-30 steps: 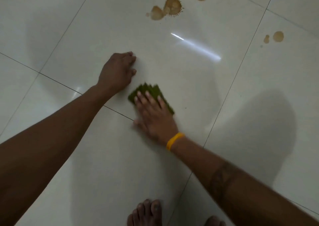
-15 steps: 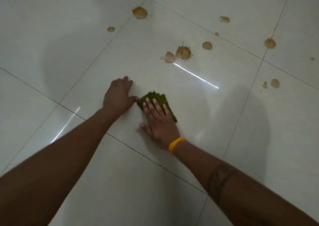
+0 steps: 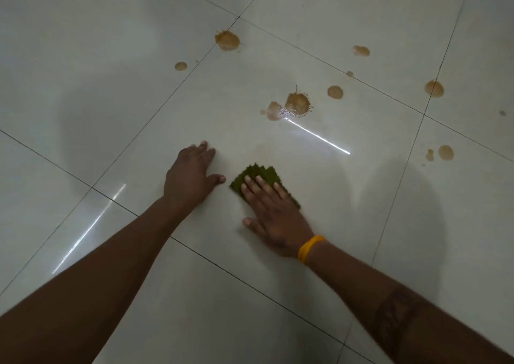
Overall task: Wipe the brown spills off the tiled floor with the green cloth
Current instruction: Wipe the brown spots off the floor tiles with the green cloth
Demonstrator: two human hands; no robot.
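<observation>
Glossy pale tiled floor crossed by dark grout lines, with streaks of reflected light on it. The right hand, a yellow band at its wrist, lies flat with fingers straight — pressing the green cloth to the tile rather than gripping it. The folded cloth's long side runs from near right to far left. Just beside it, not touching, the left hand rests spread and empty on the floor. Farther off, brown spills dot several tiles.
</observation>
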